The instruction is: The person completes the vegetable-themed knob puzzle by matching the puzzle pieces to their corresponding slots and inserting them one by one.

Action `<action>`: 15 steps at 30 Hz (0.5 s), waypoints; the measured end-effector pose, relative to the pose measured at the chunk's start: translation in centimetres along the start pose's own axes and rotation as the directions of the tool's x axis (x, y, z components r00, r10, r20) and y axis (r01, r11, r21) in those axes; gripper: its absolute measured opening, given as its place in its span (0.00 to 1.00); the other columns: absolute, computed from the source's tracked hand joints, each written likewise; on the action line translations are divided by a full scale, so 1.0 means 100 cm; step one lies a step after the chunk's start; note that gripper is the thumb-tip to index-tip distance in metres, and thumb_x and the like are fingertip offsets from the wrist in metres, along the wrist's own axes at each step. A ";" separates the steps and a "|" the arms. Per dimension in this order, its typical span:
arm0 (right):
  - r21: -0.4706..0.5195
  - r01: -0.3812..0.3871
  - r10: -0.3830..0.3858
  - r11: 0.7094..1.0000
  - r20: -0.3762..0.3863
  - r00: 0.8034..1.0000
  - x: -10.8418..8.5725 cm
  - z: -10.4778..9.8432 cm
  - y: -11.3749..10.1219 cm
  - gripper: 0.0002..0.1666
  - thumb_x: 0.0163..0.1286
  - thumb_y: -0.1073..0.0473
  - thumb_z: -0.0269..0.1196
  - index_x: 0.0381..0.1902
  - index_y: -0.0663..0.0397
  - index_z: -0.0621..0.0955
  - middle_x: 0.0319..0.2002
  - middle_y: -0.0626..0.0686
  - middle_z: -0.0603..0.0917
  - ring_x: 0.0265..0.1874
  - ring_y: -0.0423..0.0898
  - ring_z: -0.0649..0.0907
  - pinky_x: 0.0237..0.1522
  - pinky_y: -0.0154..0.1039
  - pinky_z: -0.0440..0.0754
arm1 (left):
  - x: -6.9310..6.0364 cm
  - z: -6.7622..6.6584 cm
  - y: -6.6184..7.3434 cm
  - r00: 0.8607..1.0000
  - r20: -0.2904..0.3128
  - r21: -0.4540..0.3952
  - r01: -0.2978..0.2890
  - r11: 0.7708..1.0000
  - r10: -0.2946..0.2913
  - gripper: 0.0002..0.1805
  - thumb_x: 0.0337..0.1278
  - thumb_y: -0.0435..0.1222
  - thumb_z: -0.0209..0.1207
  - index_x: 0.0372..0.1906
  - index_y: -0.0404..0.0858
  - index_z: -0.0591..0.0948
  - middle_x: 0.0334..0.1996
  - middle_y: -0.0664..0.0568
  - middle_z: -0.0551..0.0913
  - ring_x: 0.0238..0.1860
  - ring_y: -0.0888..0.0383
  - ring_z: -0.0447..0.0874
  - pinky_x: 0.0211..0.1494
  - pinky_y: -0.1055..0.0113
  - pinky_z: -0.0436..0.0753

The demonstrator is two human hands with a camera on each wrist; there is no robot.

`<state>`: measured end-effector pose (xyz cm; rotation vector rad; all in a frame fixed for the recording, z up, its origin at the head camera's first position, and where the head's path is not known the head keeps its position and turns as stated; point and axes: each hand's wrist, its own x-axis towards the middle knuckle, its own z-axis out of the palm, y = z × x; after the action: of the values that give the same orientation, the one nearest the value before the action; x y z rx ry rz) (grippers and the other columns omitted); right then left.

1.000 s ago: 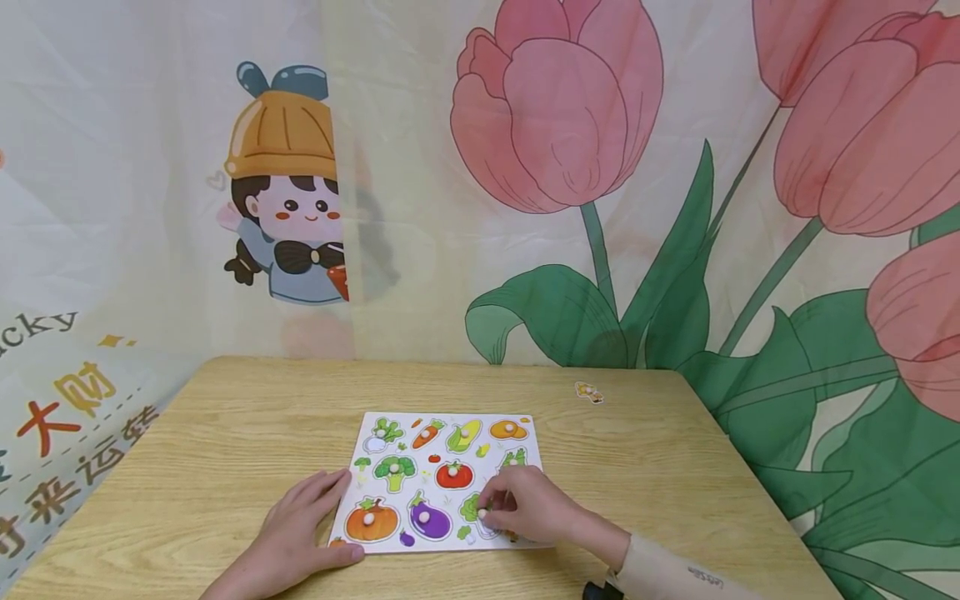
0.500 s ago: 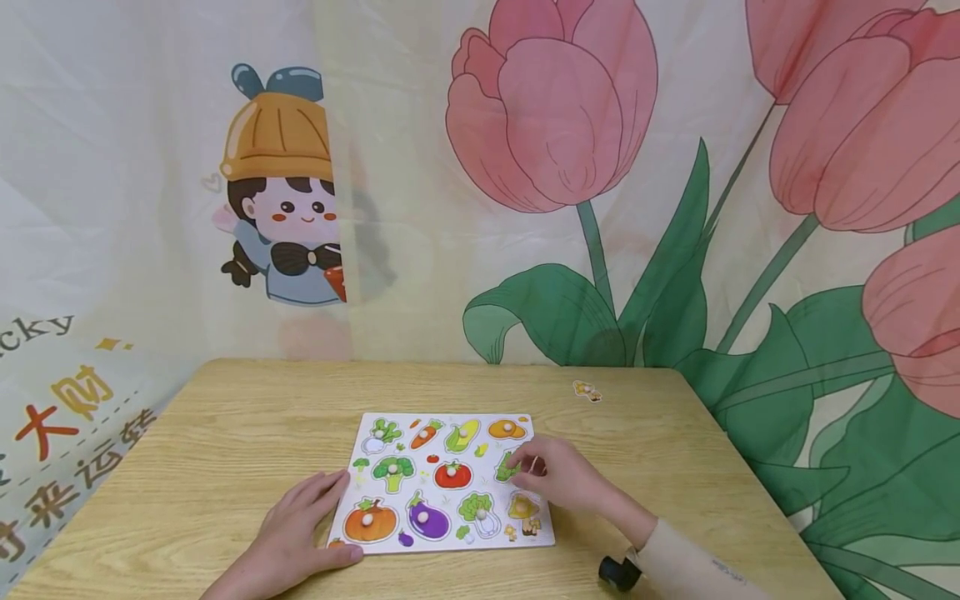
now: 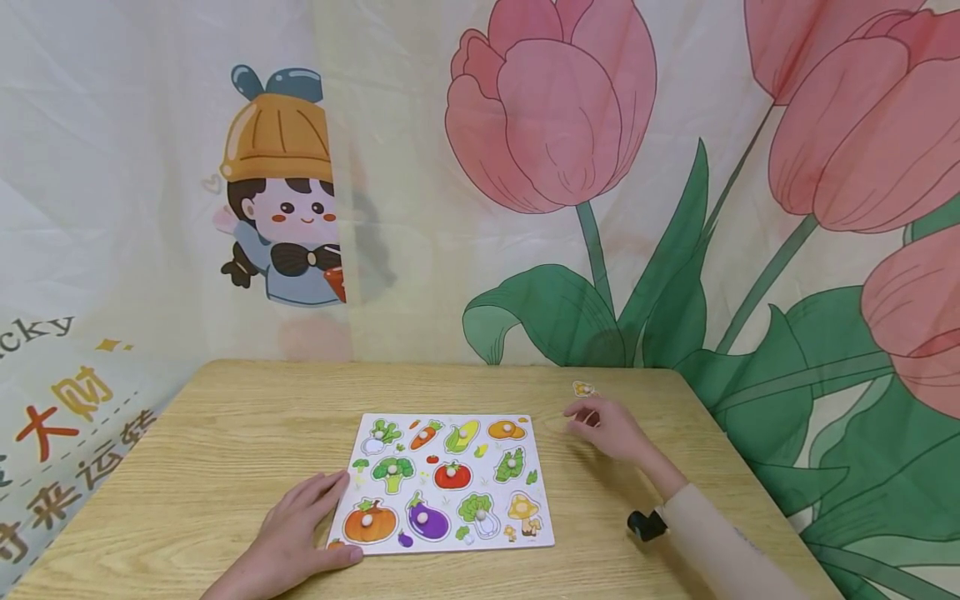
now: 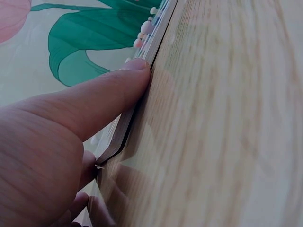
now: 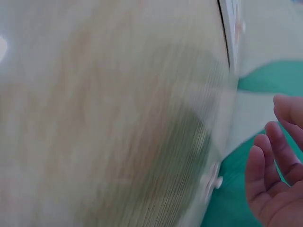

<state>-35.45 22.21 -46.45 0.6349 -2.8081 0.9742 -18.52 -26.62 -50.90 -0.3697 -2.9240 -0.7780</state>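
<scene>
A white vegetable peg puzzle board [image 3: 487,542] lies flat on the table, its pictured pieces bearing round knobs. My left hand [image 3: 288,527] rests at its near left corner, thumb on the front edge and fingers along the left side. In the left wrist view the thumb [image 4: 111,92] presses straight against the board's edge [image 4: 124,128]. The mushroom place [image 3: 524,510] at the near right shows its picture with no knob on it. Beyond the board's right side, my right hand [image 3: 611,429] hovers, fingers loosely bent and holding nothing. Just past its fingertips lies a mushroom puzzle piece [image 3: 582,389], partly hidden.
The wooden table [image 3: 255,417] ends at a printed cloth backdrop [image 3: 412,208] with tulips and a cartoon figure. A black device [image 3: 647,525] sits at my right wrist, by the sleeve [image 3: 720,542].
My right hand has left the cabbage piece's knob and moved right and away from me, past the pea piece, toward the mushroom piece. The left hand and the board stay where they were.
</scene>
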 end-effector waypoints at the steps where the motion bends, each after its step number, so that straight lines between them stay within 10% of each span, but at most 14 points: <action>1: -0.008 -0.010 0.010 1.000 -0.014 1.000 0.002 -0.003 0.005 0.11 0.74 0.60 0.70 0.52 0.56 0.89 0.40 0.46 0.86 0.38 0.43 0.82 0.43 0.36 0.84 | 0.000 0.000 0.000 1.000 0.000 -0.007 0.003 1.000 -0.003 0.59 0.47 0.66 0.75 0.79 0.36 0.71 0.78 0.43 0.69 0.77 0.33 0.58 0.66 0.22 0.65; 15: -0.004 -0.014 0.014 1.000 -0.073 0.997 0.035 -0.019 0.048 0.12 0.75 0.65 0.67 0.53 0.66 0.87 0.43 0.57 0.89 0.42 0.51 0.85 0.47 0.46 0.86 | 0.000 0.001 -0.003 1.000 -0.005 -0.031 0.009 0.999 -0.009 0.59 0.46 0.66 0.75 0.79 0.37 0.71 0.78 0.44 0.68 0.78 0.33 0.57 0.66 0.21 0.63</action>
<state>-40.67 25.56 -46.88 0.5680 -2.7538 0.9729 -18.64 -26.82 -51.16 -0.3564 -2.9141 -0.8256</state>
